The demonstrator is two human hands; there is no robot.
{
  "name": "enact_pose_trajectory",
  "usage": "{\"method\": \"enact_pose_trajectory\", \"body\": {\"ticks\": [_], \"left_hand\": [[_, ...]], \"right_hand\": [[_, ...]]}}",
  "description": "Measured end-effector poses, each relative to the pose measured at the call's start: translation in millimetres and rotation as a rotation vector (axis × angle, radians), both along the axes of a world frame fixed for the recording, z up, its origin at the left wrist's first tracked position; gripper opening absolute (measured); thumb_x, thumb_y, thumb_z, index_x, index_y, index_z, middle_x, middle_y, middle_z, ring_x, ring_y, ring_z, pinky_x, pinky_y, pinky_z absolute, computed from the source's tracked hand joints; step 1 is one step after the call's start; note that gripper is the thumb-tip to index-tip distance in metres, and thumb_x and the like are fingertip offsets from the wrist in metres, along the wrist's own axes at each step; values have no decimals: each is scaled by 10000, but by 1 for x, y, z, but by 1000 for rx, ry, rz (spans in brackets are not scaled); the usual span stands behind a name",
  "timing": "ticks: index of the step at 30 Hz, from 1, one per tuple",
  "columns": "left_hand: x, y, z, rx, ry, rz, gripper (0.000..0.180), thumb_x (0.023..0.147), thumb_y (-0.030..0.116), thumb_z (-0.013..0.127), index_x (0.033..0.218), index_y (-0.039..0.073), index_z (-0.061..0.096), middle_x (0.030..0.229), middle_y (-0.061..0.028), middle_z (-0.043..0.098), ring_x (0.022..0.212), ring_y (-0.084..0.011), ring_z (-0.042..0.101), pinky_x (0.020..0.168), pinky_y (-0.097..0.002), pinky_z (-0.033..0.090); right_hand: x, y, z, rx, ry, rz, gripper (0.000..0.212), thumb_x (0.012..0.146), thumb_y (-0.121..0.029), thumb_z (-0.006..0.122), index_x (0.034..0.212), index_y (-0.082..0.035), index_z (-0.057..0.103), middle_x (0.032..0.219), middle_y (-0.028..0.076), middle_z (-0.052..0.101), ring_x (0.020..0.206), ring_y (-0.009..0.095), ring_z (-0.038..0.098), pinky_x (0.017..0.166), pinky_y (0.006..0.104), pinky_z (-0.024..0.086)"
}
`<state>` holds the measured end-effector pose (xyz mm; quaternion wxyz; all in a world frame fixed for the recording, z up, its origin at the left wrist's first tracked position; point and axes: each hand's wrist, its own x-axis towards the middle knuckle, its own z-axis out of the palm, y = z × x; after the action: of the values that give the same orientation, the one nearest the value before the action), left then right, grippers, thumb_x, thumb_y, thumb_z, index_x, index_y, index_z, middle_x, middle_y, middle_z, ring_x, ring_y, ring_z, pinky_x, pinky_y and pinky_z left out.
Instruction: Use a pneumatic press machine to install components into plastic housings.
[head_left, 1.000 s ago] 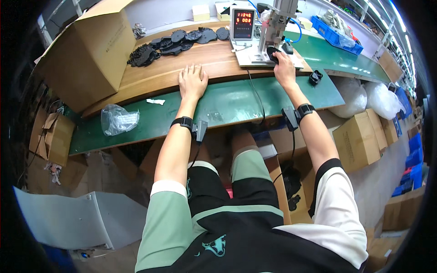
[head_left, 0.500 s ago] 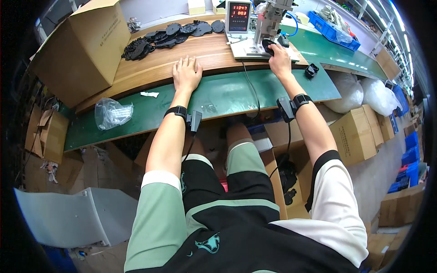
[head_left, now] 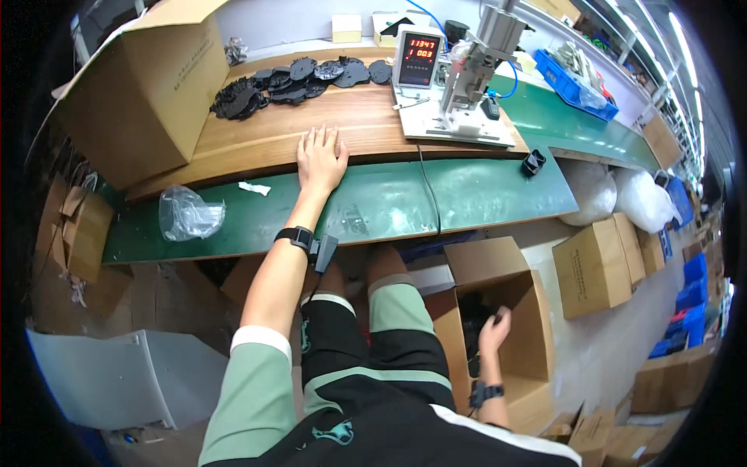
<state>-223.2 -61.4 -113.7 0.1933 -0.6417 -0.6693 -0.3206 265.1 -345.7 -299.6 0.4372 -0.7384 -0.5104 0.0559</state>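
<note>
Resting flat on the worktop (head_left: 233, 148), the left hand (head_left: 321, 158) lies palm down with its fingers (head_left: 315, 138) released and spread, just over the near edge of the wooden board; the forearm runs straight back across the green strip to a black wrist strap (head_left: 298, 236). The right hand (head_left: 495, 328) hangs low beside the right knee, reaching down into an open cardboard box (head_left: 537, 342) on the floor. Its fingers are curled over dark pieces inside, but whether they actually clench one cannot be told. That wrist also wears a black strap.

The floor box holds a dark heap of black parts (head_left: 471, 331) against its left wall. On the worktop's far edge a row of flat black parts (head_left: 299, 78) lies loose, from the middle toward the left. A big cardboard carton (head_left: 136, 89) stands tilted at the far left corner, its open mouth turned away, so its contents are hidden. Right of the row sit a counter with red digits (head_left: 417, 58) and a small press (head_left: 475, 74) on a pale base plate. A crumpled clear plastic bag (head_left: 187, 214) lies at the near left edge. A blue bin (head_left: 572, 82) sits far right, holding pale items. More closed cartons (head_left: 595, 265) stand on the floor at right.
</note>
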Motion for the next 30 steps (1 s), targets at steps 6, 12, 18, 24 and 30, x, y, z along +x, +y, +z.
{"method": "enact_pose_trajectory", "body": {"ticks": [6,12,18,24,30], "left_hand": [[8,-4,5,-49,36,28,482,989,366,487,1380,114,616,1461,-153,567,1399,-333,477,1201,-483,290],[-13,-12,3,-54,28,46,498,978,362,501,1387,97,605,1462,-166,564,1403,-343,474,1205,-489,281],[-6,-4,26,-205,21,21,523,953,370,541,1372,60,591,1447,-197,561,1366,-354,507,1165,-519,333],[-102,60,103,-140,-13,-2,614,918,448,598,1404,78,538,1452,-193,539,1338,-357,511,1045,-529,453],[-260,138,86,-387,-215,391,888,884,773,499,1617,329,268,1687,-151,197,1547,-409,158,1208,-661,146]], "right_hand": [[5,-92,-100,-695,208,-131,366,980,-270,536,1240,-22,608,1179,256,682,1138,439,629,997,466,482],[-88,16,50,-76,189,383,254,937,43,520,1154,10,648,1158,182,661,1093,334,644,976,393,503],[-245,122,265,310,87,1010,295,814,75,593,1068,-30,701,1201,175,660,1125,347,640,988,416,502],[-348,377,315,509,-294,964,467,906,-239,675,1359,-158,591,1475,206,474,1352,402,474,1087,516,405],[-411,564,287,-72,-530,791,755,940,-714,469,1586,-344,342,1661,189,245,1525,403,243,1180,655,215]]}}
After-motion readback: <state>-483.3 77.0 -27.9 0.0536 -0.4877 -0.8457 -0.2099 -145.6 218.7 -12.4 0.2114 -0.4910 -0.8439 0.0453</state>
